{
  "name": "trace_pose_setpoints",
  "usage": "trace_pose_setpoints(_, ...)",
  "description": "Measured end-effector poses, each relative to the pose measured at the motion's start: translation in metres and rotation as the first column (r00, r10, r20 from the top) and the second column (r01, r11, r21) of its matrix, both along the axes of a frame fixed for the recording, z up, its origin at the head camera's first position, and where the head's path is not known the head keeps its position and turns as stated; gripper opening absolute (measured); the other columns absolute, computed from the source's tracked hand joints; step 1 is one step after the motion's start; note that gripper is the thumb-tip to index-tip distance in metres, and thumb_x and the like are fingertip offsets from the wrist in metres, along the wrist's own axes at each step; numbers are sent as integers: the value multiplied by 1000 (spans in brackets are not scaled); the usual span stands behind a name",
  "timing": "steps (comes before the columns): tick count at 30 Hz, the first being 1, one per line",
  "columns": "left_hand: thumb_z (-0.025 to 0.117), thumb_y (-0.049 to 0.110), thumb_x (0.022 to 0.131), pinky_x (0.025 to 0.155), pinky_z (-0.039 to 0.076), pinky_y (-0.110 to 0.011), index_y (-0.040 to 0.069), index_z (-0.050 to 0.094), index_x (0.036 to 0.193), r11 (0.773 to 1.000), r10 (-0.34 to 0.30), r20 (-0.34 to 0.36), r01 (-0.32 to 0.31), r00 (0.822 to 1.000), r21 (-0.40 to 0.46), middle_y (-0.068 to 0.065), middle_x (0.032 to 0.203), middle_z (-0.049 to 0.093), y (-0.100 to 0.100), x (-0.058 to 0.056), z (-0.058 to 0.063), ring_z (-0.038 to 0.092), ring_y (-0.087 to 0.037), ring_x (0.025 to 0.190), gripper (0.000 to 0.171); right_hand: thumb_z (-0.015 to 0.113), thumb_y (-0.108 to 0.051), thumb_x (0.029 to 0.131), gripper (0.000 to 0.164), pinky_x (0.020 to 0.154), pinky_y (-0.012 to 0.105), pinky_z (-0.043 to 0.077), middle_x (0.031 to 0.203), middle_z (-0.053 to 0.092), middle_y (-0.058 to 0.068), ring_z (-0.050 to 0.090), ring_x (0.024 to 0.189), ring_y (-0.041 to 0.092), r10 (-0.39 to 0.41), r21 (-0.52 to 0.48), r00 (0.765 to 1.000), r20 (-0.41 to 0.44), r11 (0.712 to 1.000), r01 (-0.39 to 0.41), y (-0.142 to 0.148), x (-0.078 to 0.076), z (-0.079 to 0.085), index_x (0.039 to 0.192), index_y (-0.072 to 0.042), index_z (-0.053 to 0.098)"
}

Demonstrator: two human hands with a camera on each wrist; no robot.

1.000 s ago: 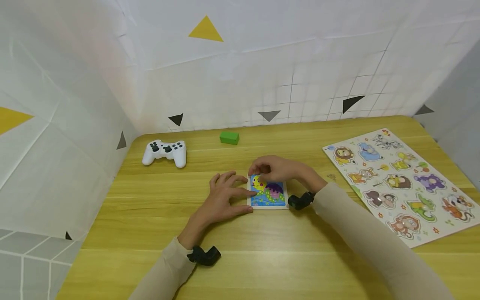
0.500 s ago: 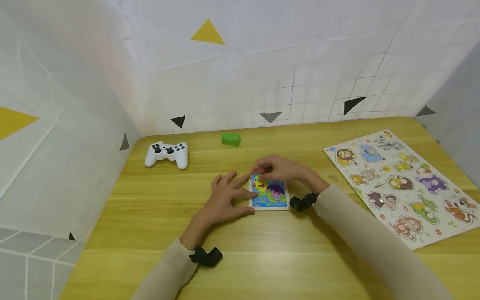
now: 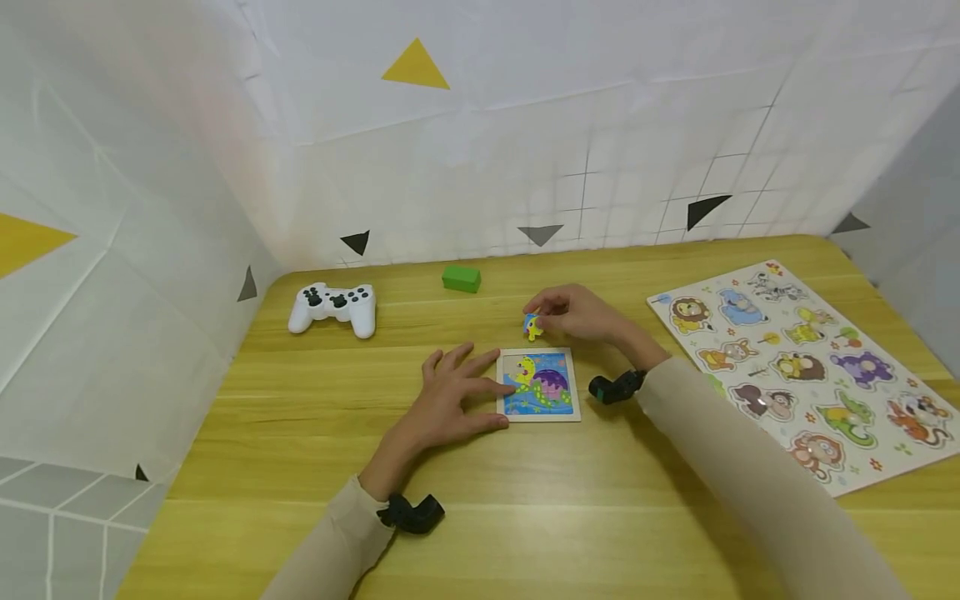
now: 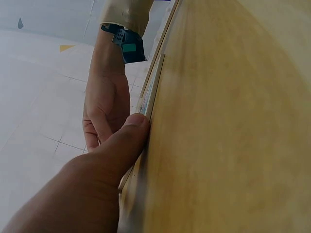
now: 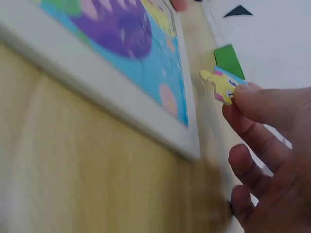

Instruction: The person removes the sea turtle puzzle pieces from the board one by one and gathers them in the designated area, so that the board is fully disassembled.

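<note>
My right hand (image 3: 581, 317) pinches a small yellow and blue puzzle piece (image 3: 532, 326) between thumb and finger, above the far side of a framed jigsaw puzzle (image 3: 540, 419). In the right wrist view the piece (image 5: 222, 86) is tilted, its printed side showing. The jigsaw lies flat on the table and pictures a yellow creature with a purple shell; its far left corner shows bare beige backing. At its left side my left hand (image 3: 452, 400) is spread, thumb at the near corner and one fingertip over the picture. The left wrist view shows the thumb (image 4: 135, 121) against the frame's edge.
A large animal peg board (image 3: 806, 375) lies at the right of the wooden table (image 3: 480, 517). Toward the back are a green block (image 3: 461, 279) and, farther left, a white game controller (image 3: 333, 309). White patterned sheeting (image 3: 480, 167) stands behind the table.
My right hand has lifted the puzzle piece out of the jigsaw's far left corner and carried it away from me and slightly right. The left hand stays at the frame.
</note>
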State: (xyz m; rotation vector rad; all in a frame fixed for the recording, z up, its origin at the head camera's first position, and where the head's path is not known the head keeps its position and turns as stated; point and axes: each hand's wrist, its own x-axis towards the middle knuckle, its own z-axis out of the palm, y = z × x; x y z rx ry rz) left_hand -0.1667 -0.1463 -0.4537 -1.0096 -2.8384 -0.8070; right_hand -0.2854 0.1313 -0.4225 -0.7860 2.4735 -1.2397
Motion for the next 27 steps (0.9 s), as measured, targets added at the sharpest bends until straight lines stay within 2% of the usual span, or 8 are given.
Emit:
trace_pose_setpoints(4, 76, 56, 86, 117, 6, -66, 40, 73, 122, 1000, 3, 3, -3, 1000, -4, 2, 162, 42, 0, 0, 0, 24, -40, 154, 40, 61, -6, 99, 28, 90, 37, 50, 103, 72, 14, 61, 92, 23, -35, 31, 999, -10, 999, 35, 5, -4, -1, 126, -4, 70)
trace_pose_setpoints(7, 75, 56, 86, 116, 7, -67, 40, 73, 123, 1000, 1, 0, -1, 1000, -5, 1, 162, 42, 0, 0, 1, 24, -41, 154, 40, 60, -8, 100, 29, 91, 37, 50, 108, 71, 14, 61, 95, 23, -37, 39, 999, 2, 999, 37, 6, -5, -1, 128, -4, 69)
trace_pose_setpoints(11, 76, 55, 86, 116, 7, -67, 39, 73, 123, 1000, -1, 0, 1, 1000, 0, 0, 162, 43, 0, 0, 2, 25, -41, 153, 40, 64, -11, 98, 31, 88, 35, 49, 108, 69, 13, 60, 95, 23, -18, 47, 999, 27, 999, 17, 8, -4, -1, 129, -4, 67)
trace_pose_setpoints(17, 76, 54, 86, 116, 8, -67, 40, 73, 123, 1000, 1, 1, -1, 1000, -8, 1, 162, 43, 0, 0, 2, 25, -40, 154, 40, 72, -11, 94, 36, 93, 40, 52, 114, 71, 11, 65, 101, 24, 27, 62, 997, 67, 998, -31, 11, -2, -1, 129, -6, 67)
trace_pose_setpoints(21, 76, 54, 86, 116, 8, -67, 40, 73, 123, 1000, 1, -7, -1, 1000, -9, 1, 162, 43, 0, 0, 1, 25, -40, 154, 40, 72, -11, 94, 34, 91, 39, 52, 113, 71, 10, 65, 98, 22, 43, 86, 999, 18, 995, -45, 12, -4, -2, 127, -7, 68)
trace_pose_setpoints(27, 75, 56, 86, 116, 7, -67, 40, 73, 123, 1000, 2, 4, -2, 1000, -11, 2, 162, 42, -1, 0, 1, 24, -40, 154, 40, 73, -12, 93, 32, 88, 39, 49, 107, 69, 11, 59, 95, 23, 64, 113, 990, -127, 992, -50, 10, -12, -7, 125, -6, 70)
